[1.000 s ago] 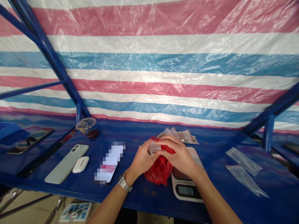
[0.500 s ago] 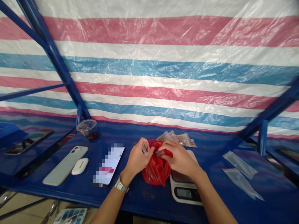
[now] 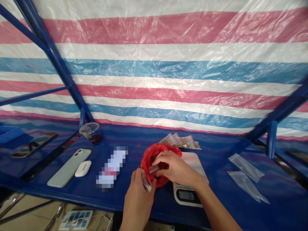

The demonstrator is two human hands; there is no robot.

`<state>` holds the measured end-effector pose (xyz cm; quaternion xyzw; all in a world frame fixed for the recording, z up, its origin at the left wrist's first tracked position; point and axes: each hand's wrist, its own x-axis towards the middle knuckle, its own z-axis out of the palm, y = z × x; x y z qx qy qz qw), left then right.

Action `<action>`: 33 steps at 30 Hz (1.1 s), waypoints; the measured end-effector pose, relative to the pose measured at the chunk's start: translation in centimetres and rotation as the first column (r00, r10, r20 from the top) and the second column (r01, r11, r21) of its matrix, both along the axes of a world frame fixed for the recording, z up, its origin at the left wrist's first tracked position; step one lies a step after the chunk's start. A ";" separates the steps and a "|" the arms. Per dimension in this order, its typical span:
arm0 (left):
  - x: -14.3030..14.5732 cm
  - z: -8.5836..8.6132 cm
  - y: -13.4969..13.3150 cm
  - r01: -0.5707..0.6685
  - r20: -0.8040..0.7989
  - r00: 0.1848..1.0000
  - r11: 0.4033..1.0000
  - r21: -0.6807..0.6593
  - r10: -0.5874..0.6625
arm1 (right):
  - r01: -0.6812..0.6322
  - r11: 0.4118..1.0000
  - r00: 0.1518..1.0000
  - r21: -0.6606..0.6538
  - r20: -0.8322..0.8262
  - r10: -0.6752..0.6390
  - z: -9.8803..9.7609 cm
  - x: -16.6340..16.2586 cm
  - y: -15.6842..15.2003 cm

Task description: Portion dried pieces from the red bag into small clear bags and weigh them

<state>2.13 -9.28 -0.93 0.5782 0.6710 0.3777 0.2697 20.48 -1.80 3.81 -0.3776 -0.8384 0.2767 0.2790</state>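
Note:
A red plastic bag [image 3: 148, 154] stands open on the blue table, with small dark brown pieces inside. My right hand [image 3: 172, 168] reaches over its mouth, fingers closed around a small clear plastic cup [image 3: 154, 169] tilted in the bag. At the bag's near left side, my left hand [image 3: 139, 192] is closed on a small clear plastic bag [image 3: 146, 182], whose mouth gapes between thumb and fingers. Partly under my right forearm lies a white digital scale [image 3: 187, 195]; its display is too blurred to read. Behind the red bag are several filled zip bags [image 3: 185, 141].
Two flat clear bags [image 3: 246, 168] lie at the right. Toward the left are a lit phone [image 3: 112, 168], a white earphone case [image 3: 83, 168], a pale phone [image 3: 69, 168] and a clear tub [image 3: 90, 131] of dark liquid. Blue frame bars [image 3: 60, 67] slant up both sides before a striped sheet.
The red bag's mouth has been spread wider. My left hand has moved down toward me with the clear bag, while my right hand has lowered the small cup into the red bag.

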 end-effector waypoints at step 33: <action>-1.3 -0.8 1.5 -0.077 0.005 0.997 0.990 0.119 0.077 | 0.063 0.985 0.982 0.163 0.166 -0.091 -1.6 0.5 0.7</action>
